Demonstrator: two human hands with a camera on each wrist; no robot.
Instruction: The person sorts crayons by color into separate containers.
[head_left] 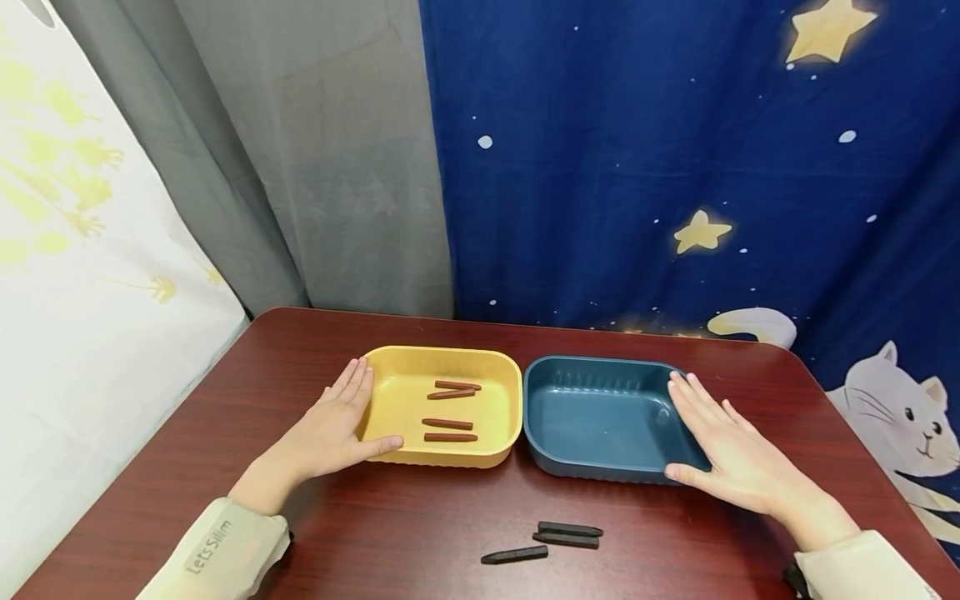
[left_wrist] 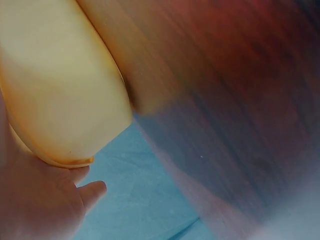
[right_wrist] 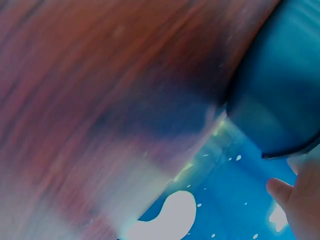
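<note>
Toward the far edge of the table (head_left: 420, 517), a yellow tray (head_left: 401, 404) and a blue tray (head_left: 600, 417) sit side by side, brown crayons (head_left: 450, 437) in the yellow one and black crayons (head_left: 566, 541) lying between the trays and the near edge. The left hand (head_left: 337, 425) rests on the yellow tray's outer end, the right hand (head_left: 727, 454) on the blue tray's — fingers straight, thumbs spread wide, neither clasping anything. An uneven push could skew the trays, and a jolt might set the brown crayons rolling. Both trays' long axes run left to right, roughly along the far edge — the crayons lie much the same way, tips mixed.
</note>
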